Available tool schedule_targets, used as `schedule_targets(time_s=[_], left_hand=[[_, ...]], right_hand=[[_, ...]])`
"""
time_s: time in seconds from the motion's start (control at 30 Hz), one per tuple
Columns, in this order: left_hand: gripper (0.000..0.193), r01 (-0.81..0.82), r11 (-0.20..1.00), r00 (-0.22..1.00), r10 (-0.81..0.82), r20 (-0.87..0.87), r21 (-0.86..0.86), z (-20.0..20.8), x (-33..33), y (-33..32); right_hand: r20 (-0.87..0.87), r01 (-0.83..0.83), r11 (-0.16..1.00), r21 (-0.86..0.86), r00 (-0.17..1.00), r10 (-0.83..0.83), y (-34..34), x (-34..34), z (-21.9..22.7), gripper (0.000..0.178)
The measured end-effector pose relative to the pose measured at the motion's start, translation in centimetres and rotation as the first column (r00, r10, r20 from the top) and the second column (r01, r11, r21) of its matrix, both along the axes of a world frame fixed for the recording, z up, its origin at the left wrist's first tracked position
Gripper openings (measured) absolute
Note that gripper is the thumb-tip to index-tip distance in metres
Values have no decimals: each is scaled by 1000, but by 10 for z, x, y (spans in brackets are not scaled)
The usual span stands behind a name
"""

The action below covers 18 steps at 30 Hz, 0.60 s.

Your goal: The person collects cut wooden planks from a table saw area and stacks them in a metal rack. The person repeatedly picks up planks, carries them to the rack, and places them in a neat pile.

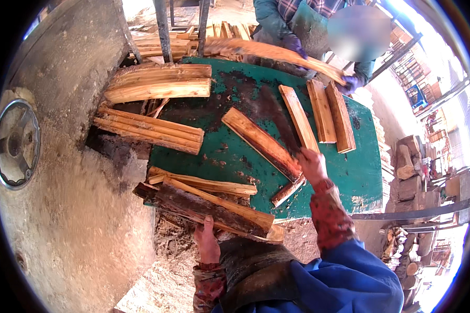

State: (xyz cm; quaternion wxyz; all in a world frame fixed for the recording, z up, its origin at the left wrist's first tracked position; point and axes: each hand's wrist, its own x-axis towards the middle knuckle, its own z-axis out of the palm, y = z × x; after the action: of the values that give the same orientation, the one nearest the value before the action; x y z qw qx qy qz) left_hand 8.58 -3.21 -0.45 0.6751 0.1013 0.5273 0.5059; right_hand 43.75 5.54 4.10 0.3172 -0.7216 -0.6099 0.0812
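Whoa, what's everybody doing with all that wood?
Two people are handling wood at a green table. The person nearest us has their left hand on a dark, barky piece at the near edge. Their right hand is by the ends of two planks; I can't tell which it touches. Across the table, a co-worker in gloves holds a long board. More wood lies at the left.

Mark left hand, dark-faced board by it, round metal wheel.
Left hand (208, 247): head view, below the thumb.
Dark-faced board (209, 207): head view, dark face.
Round metal wheel (16, 144): head view, hub.
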Motion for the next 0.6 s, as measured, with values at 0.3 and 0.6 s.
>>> schedule_targets(time_s=[0.3,0.6], left_hand=[[60,3,1000,999,-4,34,19,-20,-5,-4],[54,2,1000,1000,-2,21,-17,-3,-7,-10]], right_hand=[[-191,-324,945,-44,931,311,-75,-118,42,21],[-122,-525,814,-248,850,512,-58,-130,15,30]])
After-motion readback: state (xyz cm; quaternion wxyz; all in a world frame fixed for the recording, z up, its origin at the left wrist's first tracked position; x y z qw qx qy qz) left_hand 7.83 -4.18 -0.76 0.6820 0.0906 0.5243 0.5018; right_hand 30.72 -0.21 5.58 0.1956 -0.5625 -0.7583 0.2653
